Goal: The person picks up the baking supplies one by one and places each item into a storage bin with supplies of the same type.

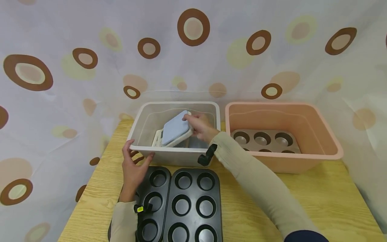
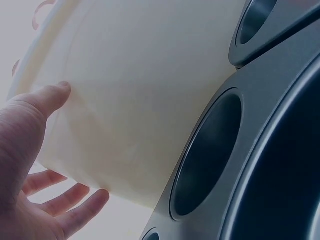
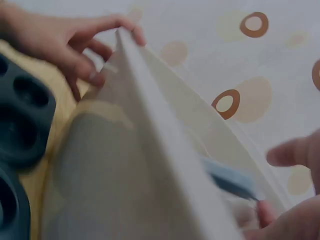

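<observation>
In the head view, a white plastic bin [image 1: 173, 154] stands at the back of the table. My left hand [image 1: 134, 171] grips its front left corner, thumb against the front wall and fingers at the left side. My right hand [image 1: 201, 126] reaches inside and holds the right end of a white box with a light-blue top [image 1: 176, 127], which lies tilted. A flat white item [image 1: 157, 138] shows partly from beneath that box. In the right wrist view, the bin's wall hides most of the blue-topped box [image 3: 229, 177].
A pink bin [image 1: 302, 164] stands to the right, with a silver muffin tin [image 1: 270, 140] inside. Two dark muffin tins, one on the left [image 1: 161, 191] and one on the right [image 1: 194, 188], lie side by side before the white bin. A patterned curtain [image 1: 169, 74] hangs behind the table.
</observation>
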Motion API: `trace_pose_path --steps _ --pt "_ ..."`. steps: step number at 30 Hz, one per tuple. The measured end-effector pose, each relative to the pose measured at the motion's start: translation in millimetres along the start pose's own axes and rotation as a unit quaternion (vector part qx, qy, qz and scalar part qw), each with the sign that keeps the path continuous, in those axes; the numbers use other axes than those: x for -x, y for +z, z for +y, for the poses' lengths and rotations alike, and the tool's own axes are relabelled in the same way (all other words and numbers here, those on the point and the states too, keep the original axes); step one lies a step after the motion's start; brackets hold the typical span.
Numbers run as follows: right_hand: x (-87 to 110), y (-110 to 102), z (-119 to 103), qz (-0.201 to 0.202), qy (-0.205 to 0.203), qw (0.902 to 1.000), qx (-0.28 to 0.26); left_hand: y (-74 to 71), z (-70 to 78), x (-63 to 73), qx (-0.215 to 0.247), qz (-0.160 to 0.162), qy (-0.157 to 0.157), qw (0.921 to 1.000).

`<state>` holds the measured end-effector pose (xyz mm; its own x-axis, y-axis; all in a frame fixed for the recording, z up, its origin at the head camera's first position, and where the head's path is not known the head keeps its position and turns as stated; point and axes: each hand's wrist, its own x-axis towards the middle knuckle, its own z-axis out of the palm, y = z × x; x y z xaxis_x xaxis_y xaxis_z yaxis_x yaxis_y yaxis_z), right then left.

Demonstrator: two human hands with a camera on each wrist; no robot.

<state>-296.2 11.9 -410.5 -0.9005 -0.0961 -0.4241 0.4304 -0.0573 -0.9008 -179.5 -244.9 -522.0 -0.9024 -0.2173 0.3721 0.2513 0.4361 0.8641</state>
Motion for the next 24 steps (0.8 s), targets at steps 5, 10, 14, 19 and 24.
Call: trace_pose_path --steps 5,10,14,19,24 --pt "16.2 -13 -2 -0.055 0.006 0.9931 0.103 0.9 -1.5 0.3 -0.004 0.001 0.001 1.0" --pt "22.8 -21 -10 -0.079 -0.004 0.9924 0.094 1.2 -0.2 -0.7 -0.004 0.001 0.002 1.0" --pt "27.7 -24 -16 -0.088 -0.004 0.9931 0.078 1.4 0.8 -1.2 -0.003 0.0 0.004 1.0" --pt "34.6 -28 -20 -0.101 -0.007 0.9933 0.056 1.7 0.8 -1.0 -0.002 -0.001 0.001 1.0" --pt "38.7 -35 -23 -0.113 -0.011 0.9922 0.05 -1.6 2.6 -0.6 -0.008 -0.01 -0.014 0.9998"
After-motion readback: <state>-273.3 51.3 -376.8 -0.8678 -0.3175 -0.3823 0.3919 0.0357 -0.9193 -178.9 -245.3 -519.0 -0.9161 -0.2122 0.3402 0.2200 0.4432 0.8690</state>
